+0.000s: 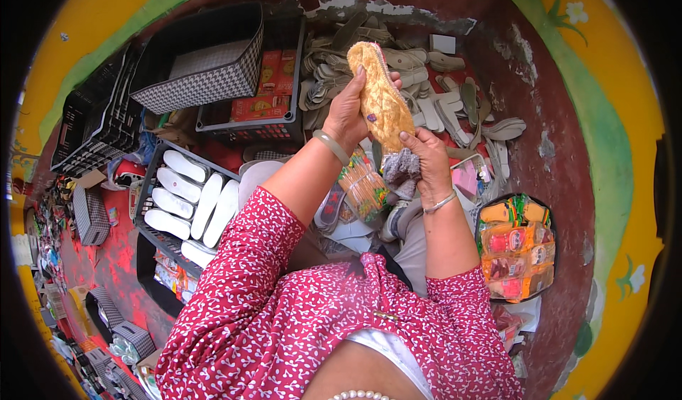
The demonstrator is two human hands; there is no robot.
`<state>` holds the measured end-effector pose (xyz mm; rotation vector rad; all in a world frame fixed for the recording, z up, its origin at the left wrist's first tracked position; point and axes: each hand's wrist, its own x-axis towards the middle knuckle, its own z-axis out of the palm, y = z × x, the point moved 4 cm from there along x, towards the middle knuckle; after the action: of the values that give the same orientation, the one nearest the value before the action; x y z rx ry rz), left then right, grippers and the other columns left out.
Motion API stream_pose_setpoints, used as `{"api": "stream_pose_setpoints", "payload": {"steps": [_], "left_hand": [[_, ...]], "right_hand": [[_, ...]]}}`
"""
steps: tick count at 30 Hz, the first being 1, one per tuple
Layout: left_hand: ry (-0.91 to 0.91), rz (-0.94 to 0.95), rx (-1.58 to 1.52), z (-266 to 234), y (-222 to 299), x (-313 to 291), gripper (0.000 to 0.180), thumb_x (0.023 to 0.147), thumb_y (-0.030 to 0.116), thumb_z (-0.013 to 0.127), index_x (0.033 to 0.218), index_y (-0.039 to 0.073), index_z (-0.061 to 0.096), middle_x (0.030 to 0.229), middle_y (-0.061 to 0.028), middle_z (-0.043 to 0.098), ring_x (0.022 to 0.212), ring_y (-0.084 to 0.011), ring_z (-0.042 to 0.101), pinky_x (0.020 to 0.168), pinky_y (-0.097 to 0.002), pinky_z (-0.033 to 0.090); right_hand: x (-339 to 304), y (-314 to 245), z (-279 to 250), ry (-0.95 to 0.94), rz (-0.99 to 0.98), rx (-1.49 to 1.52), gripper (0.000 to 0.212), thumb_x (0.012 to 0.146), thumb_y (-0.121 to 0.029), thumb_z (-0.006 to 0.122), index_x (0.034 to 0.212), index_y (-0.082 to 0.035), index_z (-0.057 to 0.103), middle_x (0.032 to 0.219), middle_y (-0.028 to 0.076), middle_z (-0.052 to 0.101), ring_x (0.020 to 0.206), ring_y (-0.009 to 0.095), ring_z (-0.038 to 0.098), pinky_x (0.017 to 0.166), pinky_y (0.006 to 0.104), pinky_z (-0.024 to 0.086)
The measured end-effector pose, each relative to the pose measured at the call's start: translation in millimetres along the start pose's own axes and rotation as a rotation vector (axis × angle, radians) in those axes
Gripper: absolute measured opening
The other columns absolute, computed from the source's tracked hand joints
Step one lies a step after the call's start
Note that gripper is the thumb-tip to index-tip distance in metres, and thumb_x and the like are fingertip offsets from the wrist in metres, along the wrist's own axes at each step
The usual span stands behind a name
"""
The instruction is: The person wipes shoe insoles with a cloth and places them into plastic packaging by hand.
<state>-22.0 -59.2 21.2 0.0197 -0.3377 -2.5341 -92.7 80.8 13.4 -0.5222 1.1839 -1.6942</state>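
A yellow quilted insole (pixel 380 101) with a stitched edge and a small purple patch is held up in front of me, its toe end pointing away. My left hand (pixel 346 109) grips its left side, thumb on top and fingers underneath. My right hand (pixel 430 157) pinches the heel end between thumb and fingers. A bunched grey cloth (pixel 403 164) hangs just below the heel, against my right fingers; whether they hold it too I cannot tell. Below it, near my knees, lies a clear-wrapped bundle of thin sticks (pixel 364 185).
Piles of grey and white soles (pixel 419 80) lie along the far wall. White insoles (pixel 206 208) fill a black crate on the left. Behind it stand a houndstooth-patterned basket (pixel 206 84) and black crates (pixel 96 116). A dark tray of packaged goods (pixel 517 247) sits at right.
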Motion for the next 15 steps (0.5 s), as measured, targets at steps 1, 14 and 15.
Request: {"api": "stream_pose_setpoints", "payload": {"steps": [1, 14, 15], "left_hand": [[-0.005, 0.013, 0.037, 1.4, 1.1, -0.6, 0.049, 0.096, 0.035, 0.046, 0.132, 0.003, 0.037, 0.121, -0.0209, 0.053, 0.112, -0.0312, 0.054, 0.091, -0.0471, 0.048], [0.102, -0.014, 1.033, 8.8, 15.2, -8.5, 0.032, 0.094, 0.023, 0.053, 0.12, 0.005, 0.053, 0.104, -0.0084, 0.063, 0.091, -0.0175, 0.063, 0.077, -0.031, 0.052], [0.015, 0.0, 1.097, 1.3, 9.5, -2.8, 0.031, 0.094, 0.019, 0.052, 0.121, 0.004, 0.052, 0.107, -0.0089, 0.063, 0.093, -0.0167, 0.062, 0.078, -0.0289, 0.051]], "right_hand": [[-0.1, 0.9, -0.8, -0.007, 0.006, 0.002, 0.022, 0.085, -0.011, 0.066, 0.1, 0.005, 0.063, 0.082, 0.004, 0.065, 0.066, 0.007, 0.059, 0.061, 0.0197, 0.047], [8.1, -4.8, -27.9, 0.024, -0.2, -0.572, 0.05, 0.082, -0.021, 0.068, 0.119, 0.009, 0.054, 0.106, 0.011, 0.063, 0.093, 0.014, 0.06, 0.084, 0.0264, 0.046], [14.0, 1.7, -29.3, 0.011, -0.192, -0.498, 0.05, 0.081, -0.019, 0.068, 0.12, 0.008, 0.054, 0.102, 0.01, 0.064, 0.087, 0.014, 0.06, 0.082, 0.0268, 0.047]]}}
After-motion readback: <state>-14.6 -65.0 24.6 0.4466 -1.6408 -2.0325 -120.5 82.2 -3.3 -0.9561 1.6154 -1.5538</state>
